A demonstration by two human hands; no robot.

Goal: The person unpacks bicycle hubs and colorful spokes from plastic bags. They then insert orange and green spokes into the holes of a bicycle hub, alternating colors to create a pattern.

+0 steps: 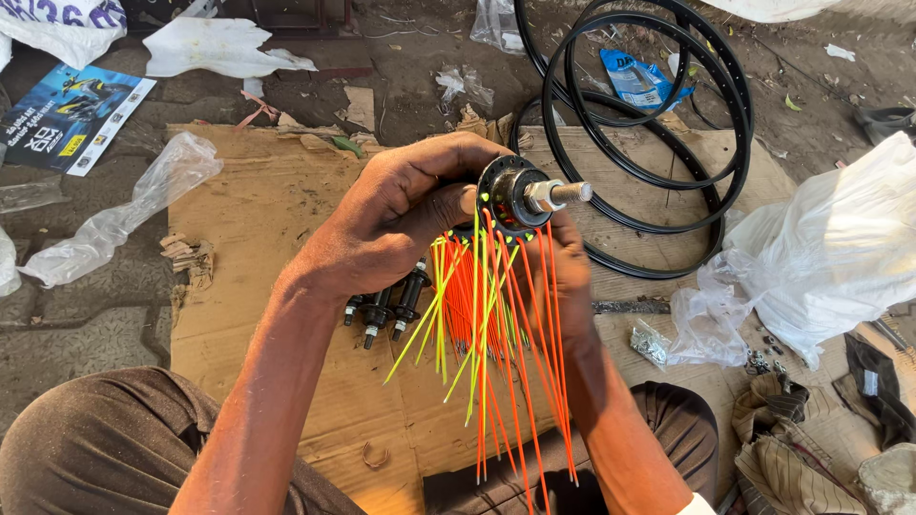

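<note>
The left hand [405, 215] is curled tight over the black wheel hub [515, 195], fingers wrapped round its flange, holding it up above the middle of the cardboard sheet [267, 229]. The right hand [570, 277] sits just behind the hub, half hidden by the spokes [496, 324]; it looks closed around the bundle, though its fingers cannot be seen clearly. Those spokes hang down from the hub in a loose fan, mostly orange with a few yellow-green ones, too many and too crossed to count. The threaded axle end [563, 194] juts out towards the right.

The cardboard lies flat on dirty, littered ground. Lying on it below the left wrist are spare hubs [386, 310], three as far as can be made out. At the sheet's far right corner rest black rims [658, 105], at least three hoops overlapping. A white plastic bag [840, 248] sits off the right edge, a clear one [143, 200] off the left.
</note>
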